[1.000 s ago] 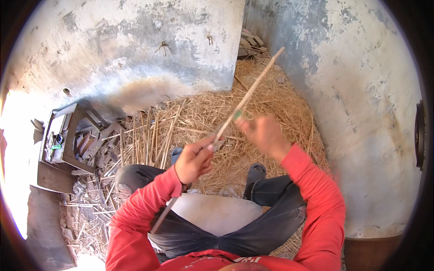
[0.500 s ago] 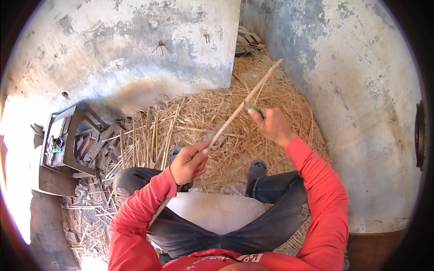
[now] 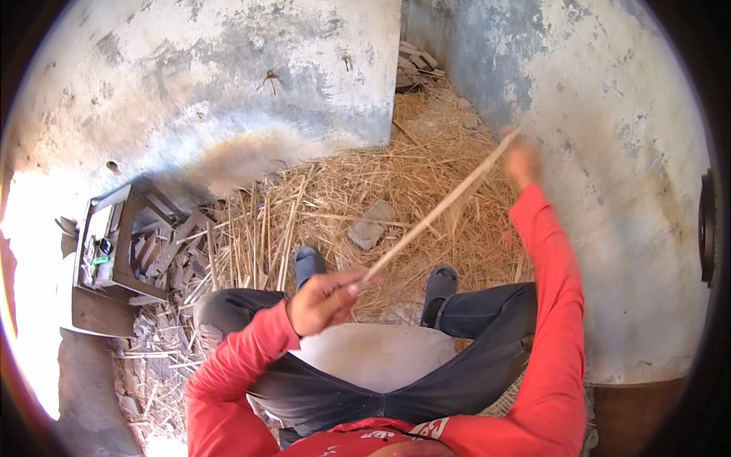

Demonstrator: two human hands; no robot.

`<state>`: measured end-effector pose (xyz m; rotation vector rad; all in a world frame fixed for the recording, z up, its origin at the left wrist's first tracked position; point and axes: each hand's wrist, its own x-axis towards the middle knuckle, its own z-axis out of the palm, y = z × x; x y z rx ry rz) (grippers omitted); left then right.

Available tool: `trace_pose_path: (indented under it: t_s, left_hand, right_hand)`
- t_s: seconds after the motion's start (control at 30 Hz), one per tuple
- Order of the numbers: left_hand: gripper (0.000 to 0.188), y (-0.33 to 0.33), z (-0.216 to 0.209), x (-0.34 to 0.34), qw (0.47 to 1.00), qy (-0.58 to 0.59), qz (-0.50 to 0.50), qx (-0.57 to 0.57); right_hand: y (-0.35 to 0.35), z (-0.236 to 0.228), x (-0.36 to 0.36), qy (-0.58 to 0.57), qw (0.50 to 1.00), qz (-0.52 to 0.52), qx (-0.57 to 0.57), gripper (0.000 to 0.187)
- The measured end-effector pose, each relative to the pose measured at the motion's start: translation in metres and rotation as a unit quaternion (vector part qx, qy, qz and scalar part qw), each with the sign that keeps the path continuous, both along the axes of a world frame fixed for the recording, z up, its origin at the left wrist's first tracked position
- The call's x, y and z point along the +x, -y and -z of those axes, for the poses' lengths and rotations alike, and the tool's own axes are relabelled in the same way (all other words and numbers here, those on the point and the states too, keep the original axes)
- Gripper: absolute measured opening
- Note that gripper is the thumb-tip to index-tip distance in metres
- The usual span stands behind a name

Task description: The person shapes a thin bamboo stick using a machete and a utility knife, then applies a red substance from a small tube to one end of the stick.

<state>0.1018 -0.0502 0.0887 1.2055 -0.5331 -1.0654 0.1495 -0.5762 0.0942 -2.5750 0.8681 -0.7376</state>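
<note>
My left hand (image 3: 324, 303) is closed around the near end of a long pale stick (image 3: 438, 209), thumb along its top. The stick slants up and away to the right, above the straw-covered floor. At its far tip is my right hand (image 3: 524, 164), smeared by motion and apparently closed. The green-handled knife that showed in this hand a moment earlier is lost in the blur.
Straw and shavings (image 3: 449, 160) cover the floor between worn walls (image 3: 609, 152). A stone block (image 3: 370, 225) lies beyond my sandalled feet. To the left, a small wooden table (image 3: 114, 244) on its side stands beside loose sticks (image 3: 255, 236) and wood scraps.
My right hand has swept from midway along the stick up to its far tip. The stick has swung right and lower. The thin sliver lifting from it earlier no longer shows.
</note>
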Motion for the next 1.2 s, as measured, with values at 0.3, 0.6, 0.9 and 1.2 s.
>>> trace_pose_path:
  t_s: [0.3, 0.6, 0.9, 1.2]
  left_hand:
    - [0.045, 0.007, -0.008, 0.031, 0.997, 0.003, -0.072, -0.027]
    - [0.043, 0.008, -0.003, 0.021, 0.997, 0.053, -0.049, 0.005]
    - [0.040, -0.007, -0.004, 0.011, 0.999, -0.002, -0.027, 0.019]
    - [0.044, -0.009, -0.006, 0.031, 0.995, -0.056, -0.076, -0.026]
  right_hand:
    - [-0.083, -0.033, -0.037, 0.070, 0.974, -0.216, 0.018, 0.069]
    - [-0.087, -0.039, -0.008, 0.072, 0.955, -0.197, -0.208, 0.079]
    - [-0.007, -0.030, -0.007, 0.008, 0.993, -0.015, -0.119, 0.071]
    - [-0.071, -0.054, -0.036, 0.079, 0.982, -0.155, 0.069, 0.070]
